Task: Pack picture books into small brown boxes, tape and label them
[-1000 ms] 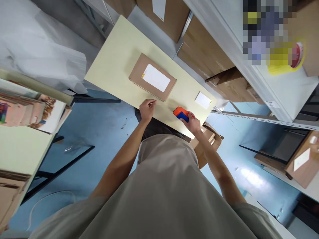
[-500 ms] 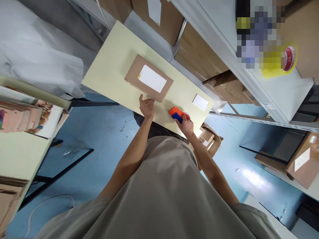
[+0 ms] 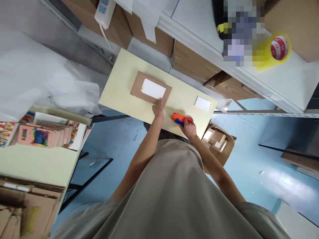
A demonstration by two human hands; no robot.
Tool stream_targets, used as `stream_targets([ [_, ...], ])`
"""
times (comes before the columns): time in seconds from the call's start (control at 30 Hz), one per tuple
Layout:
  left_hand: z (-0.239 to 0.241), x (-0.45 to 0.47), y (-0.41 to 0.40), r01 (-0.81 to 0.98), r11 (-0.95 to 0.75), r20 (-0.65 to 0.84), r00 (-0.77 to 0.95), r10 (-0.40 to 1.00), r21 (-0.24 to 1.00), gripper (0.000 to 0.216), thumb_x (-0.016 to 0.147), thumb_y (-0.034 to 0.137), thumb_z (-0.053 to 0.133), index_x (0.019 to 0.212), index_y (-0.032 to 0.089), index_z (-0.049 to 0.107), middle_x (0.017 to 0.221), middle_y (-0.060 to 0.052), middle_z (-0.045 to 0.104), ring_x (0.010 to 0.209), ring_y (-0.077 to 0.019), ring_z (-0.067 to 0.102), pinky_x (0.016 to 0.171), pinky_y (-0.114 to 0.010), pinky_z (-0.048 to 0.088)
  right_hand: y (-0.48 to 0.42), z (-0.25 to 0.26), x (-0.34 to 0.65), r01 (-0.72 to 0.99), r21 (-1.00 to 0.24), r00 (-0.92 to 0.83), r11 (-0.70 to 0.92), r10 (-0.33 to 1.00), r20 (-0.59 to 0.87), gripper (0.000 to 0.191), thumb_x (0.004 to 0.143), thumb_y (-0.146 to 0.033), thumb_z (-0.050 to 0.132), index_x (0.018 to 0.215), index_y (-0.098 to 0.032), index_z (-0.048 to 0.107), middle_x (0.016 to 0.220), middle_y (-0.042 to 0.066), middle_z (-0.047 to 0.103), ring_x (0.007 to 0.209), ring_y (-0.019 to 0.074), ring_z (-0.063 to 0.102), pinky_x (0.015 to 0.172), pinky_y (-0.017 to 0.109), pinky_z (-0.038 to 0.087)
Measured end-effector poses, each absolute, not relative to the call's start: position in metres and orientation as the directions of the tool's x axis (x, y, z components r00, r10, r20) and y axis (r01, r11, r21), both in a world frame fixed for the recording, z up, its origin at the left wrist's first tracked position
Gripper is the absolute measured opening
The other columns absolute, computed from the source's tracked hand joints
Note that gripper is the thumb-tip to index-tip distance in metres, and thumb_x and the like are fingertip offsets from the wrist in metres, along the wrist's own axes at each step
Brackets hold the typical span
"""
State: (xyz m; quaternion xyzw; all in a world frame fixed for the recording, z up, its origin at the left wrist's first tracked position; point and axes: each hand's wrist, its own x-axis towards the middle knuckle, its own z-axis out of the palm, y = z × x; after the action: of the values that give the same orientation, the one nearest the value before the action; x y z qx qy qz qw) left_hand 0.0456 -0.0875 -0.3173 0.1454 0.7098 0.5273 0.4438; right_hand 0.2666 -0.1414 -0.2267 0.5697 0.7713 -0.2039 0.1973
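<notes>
A taped cardboard box (image 3: 135, 87) with a white label (image 3: 152, 89) lies flat on the pale yellow table (image 3: 117, 73). My left hand (image 3: 159, 110) is at its near right edge, one digit stretched over the top by the label's corner, the other fingers bent against the near side and partly hidden. It looks closed on that edge. My right hand (image 3: 190, 129) is wrapped round an orange and blue tape dispenser (image 3: 178, 118) with a roll in it. The dispenser is right of the box, apart from it, over the table's near edge.
A white label stack or card (image 3: 203, 103) lies at the table's right end. An open carton (image 3: 228, 151) with small boxes stands on the floor below. A shelf (image 3: 199, 35) with yellow tape rolls (image 3: 270, 53) overhangs at right; books (image 3: 50, 134) sit on another table at left.
My left hand has moved right and up from beside the box onto its near edge. The dispenser has turned slightly in my right hand. The view has shifted and rotated.
</notes>
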Motion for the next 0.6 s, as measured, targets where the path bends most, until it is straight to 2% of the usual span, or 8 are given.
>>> stream_targets([
  [0.07,-0.317,0.042,-0.080,-0.297,0.460,-0.539,-0.595,0.596,0.837,0.044,0.109,0.056,0.066,0.119,0.014,0.072,0.128,-0.023,0.076,0.130,-0.0375,0.074,0.110,-0.058,0.064,-0.143,-0.229,0.266,0.951,-0.124,-0.306,0.283,0.802,-0.514,0.064,0.117,-0.054,0.050,0.156,-0.003,0.054,0.124,0.029,0.081,0.120,0.0382,0.078,0.108,0.047,0.058],
  [0.13,-0.314,0.032,-0.081,-0.308,0.499,-0.573,-0.598,0.561,0.810,0.041,0.105,0.053,0.074,0.116,0.013,0.075,0.126,-0.023,0.079,0.134,-0.0403,0.073,0.112,-0.060,0.062,-0.146,-0.233,0.264,0.940,-0.157,-0.341,0.304,0.802,-0.491,0.061,0.117,-0.050,0.051,0.154,-0.002,0.055,0.130,0.030,0.080,0.122,0.0377,0.077,0.115,0.048,0.055],
  [0.3,-0.305,-0.013,-0.123,-0.198,0.553,-0.568,-0.504,0.651,0.809,0.041,0.091,0.053,0.089,0.104,0.015,0.079,0.111,-0.018,0.084,0.130,-0.0406,0.075,0.111,-0.054,0.063,-0.160,-0.243,0.253,0.893,-0.236,-0.451,0.384,0.754,-0.478,0.058,0.118,-0.047,0.054,0.154,-0.001,0.054,0.138,0.031,0.077,0.129,0.0361,0.075,0.124,0.047,0.048],
  [0.37,-0.300,-0.032,-0.143,-0.185,0.568,-0.582,-0.451,0.676,0.802,0.041,0.089,0.051,0.090,0.107,0.016,0.078,0.115,-0.016,0.084,0.129,-0.0384,0.075,0.111,-0.052,0.062,-0.167,-0.246,0.246,0.859,-0.271,-0.511,0.434,0.710,-0.485,0.057,0.118,-0.045,0.053,0.155,-0.001,0.053,0.140,0.031,0.076,0.131,0.0365,0.074,0.124,0.047,0.047],
  [0.47,-0.292,-0.052,-0.162,-0.187,0.602,-0.608,-0.475,0.636,0.776,0.042,0.085,0.043,0.092,0.115,0.019,0.075,0.124,-0.014,0.082,0.128,-0.0341,0.076,0.111,-0.051,0.062,-0.174,-0.249,0.230,0.807,-0.317,-0.590,0.499,0.645,-0.486,0.056,0.118,-0.041,0.052,0.154,0.001,0.055,0.140,0.031,0.075,0.132,0.0375,0.074,0.124,0.047,0.047],
  [0.6,-0.284,-0.062,-0.162,-0.146,0.525,-0.513,-0.540,0.667,0.838,0.057,0.086,0.038,0.092,0.135,0.023,0.067,0.138,-0.014,0.079,0.131,-0.0292,0.075,0.115,-0.047,0.061,-0.179,-0.255,0.207,0.764,-0.357,-0.645,0.537,0.617,-0.451,0.055,0.118,-0.041,0.050,0.152,0.003,0.057,0.139,0.033,0.076,0.131,0.0377,0.075,0.124,0.048,0.046],
])
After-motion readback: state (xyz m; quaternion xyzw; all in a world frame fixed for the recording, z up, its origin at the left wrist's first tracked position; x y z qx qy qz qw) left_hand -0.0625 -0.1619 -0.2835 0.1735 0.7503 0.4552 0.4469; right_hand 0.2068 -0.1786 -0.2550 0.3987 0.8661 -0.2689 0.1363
